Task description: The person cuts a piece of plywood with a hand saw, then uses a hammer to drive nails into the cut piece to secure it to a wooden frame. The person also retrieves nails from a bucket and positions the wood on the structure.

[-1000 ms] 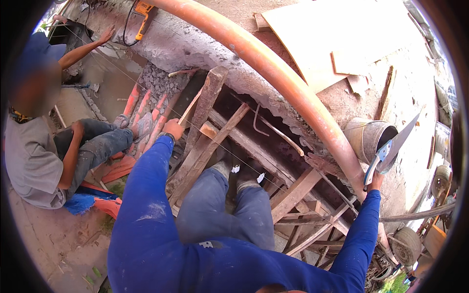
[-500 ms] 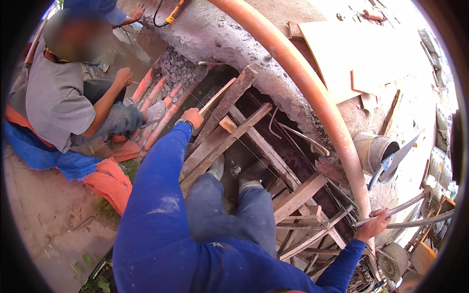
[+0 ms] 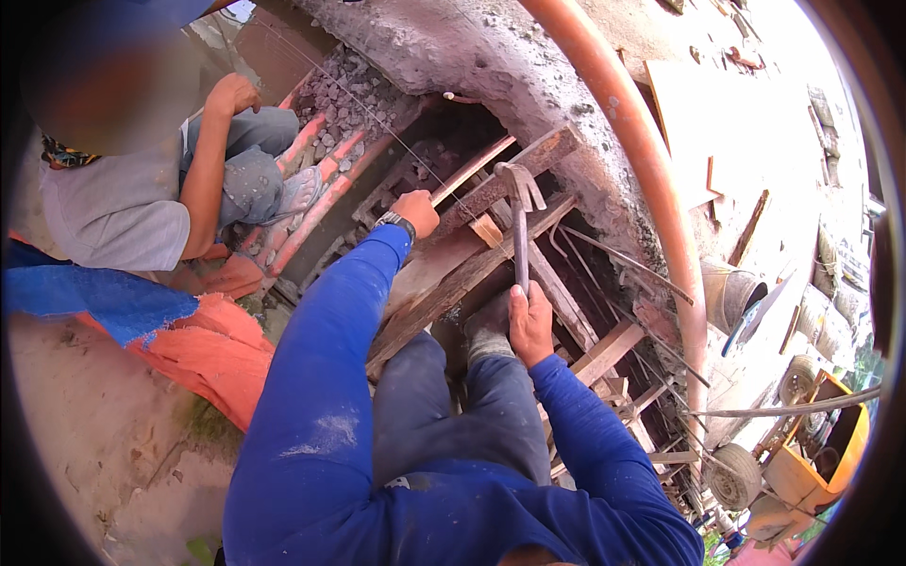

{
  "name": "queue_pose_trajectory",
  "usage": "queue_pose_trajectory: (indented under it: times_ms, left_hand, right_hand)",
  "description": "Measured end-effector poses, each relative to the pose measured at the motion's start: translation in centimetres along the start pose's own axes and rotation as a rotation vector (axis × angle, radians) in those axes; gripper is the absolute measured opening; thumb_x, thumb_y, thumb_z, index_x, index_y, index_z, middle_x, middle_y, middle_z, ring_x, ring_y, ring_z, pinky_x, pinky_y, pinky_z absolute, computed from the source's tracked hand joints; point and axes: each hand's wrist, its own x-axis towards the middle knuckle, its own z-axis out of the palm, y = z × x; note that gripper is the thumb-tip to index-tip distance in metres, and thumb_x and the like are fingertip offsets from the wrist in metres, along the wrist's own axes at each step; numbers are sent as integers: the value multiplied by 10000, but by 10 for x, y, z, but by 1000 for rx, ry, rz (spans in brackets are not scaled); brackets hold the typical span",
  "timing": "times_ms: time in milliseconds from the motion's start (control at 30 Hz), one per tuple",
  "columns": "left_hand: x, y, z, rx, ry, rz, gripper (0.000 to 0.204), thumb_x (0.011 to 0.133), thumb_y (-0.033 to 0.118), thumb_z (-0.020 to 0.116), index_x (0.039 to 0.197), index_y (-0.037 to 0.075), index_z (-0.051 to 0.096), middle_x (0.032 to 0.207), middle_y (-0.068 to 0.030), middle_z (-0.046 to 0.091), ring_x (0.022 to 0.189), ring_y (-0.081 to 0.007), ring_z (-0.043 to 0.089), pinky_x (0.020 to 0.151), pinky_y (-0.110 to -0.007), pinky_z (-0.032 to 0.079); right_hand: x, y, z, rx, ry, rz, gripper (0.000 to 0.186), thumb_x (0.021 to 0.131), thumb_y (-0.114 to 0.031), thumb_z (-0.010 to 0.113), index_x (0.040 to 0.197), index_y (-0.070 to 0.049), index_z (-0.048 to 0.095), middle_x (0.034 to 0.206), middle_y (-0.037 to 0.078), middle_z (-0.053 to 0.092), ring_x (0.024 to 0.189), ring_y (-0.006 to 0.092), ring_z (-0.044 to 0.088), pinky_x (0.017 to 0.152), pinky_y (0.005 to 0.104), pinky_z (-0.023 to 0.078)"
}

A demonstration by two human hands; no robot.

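My right hand (image 3: 531,323) is closed around the handle of a claw hammer (image 3: 521,231). The hammer points away from me, with its head above the wooden planks (image 3: 472,274) of a formwork in the trench. To its left, my left hand (image 3: 417,214) grips the near end of a thin wooden strip (image 3: 477,168), which slants up and right beside a thicker plank (image 3: 538,160). A small block with a pale cut end (image 3: 487,229) lies between the planks near that hand. A taut string (image 3: 382,123) passes close to my left hand.
A co-worker in a grey shirt (image 3: 123,222) crouches at left by red pipes (image 3: 307,226) and rubble. A thick orange pipe (image 3: 651,160) curves along the right. Beyond it are a hand saw (image 3: 758,316), a bucket (image 3: 729,291) and a yellow wheelbarrow (image 3: 802,472). Rods stick out of the trench.
My right hand has swung the hammer from the far right to above the planks in front of me. My view has shifted; my left hand still holds the wooden strip.
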Motion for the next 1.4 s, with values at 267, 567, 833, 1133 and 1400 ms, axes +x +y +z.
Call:
queue_pose_trajectory:
  times_ms: [267, 567, 833, 1133, 1400]
  left_hand:
    - [-14, 15, -25, -85, -98, -97, 350, 872, 133, 616, 1185, 37, 739, 1186, -262, 750, 1148, -452, 711, 1004, -528, 571]
    - [-11, 15, -30, -122, -162, -103, 322, 901, 188, 631, 1158, 22, 732, 1246, -278, 730, 1190, -438, 702, 1046, -507, 564]
    - [-5, 13, -31, -137, -119, -98, 325, 894, 173, 626, 1160, 22, 736, 1229, -280, 733, 1176, -451, 703, 1035, -519, 564]
    - [-9, 5, -24, -215, -92, -32, 296, 875, 171, 628, 1096, 6, 734, 1133, -281, 755, 1120, -451, 723, 991, -533, 576]
    - [-34, -22, -2, -516, 106, 123, 513, 852, 195, 675, 1328, 3, 679, 1233, -245, 723, 1194, -420, 675, 1059, -508, 525]
  right_hand:
    - [22, -45, 43, 110, 53, -91, 420, 1158, -372, 472, 936, -25, 554, 642, 48, 530, 550, 144, 485, 528, 336, 383]
    - [26, -49, 43, -29, 39, -29, 397, 1156, -334, 473, 893, -43, 539, 626, 42, 515, 571, 170, 514, 544, 362, 392]
    - [33, -33, 38, -144, -35, 43, 453, 1157, -364, 459, 877, -17, 540, 661, 104, 556, 575, 235, 539, 573, 409, 430]
    - [43, 24, 26, -92, -182, 199, 463, 1154, -477, 464, 902, -97, 541, 632, -42, 448, 500, 55, 411, 442, 250, 323]
    - [40, 1, 24, -122, -146, 316, 465, 1164, -472, 434, 961, -71, 553, 679, -8, 493, 514, 57, 436, 453, 228, 389]
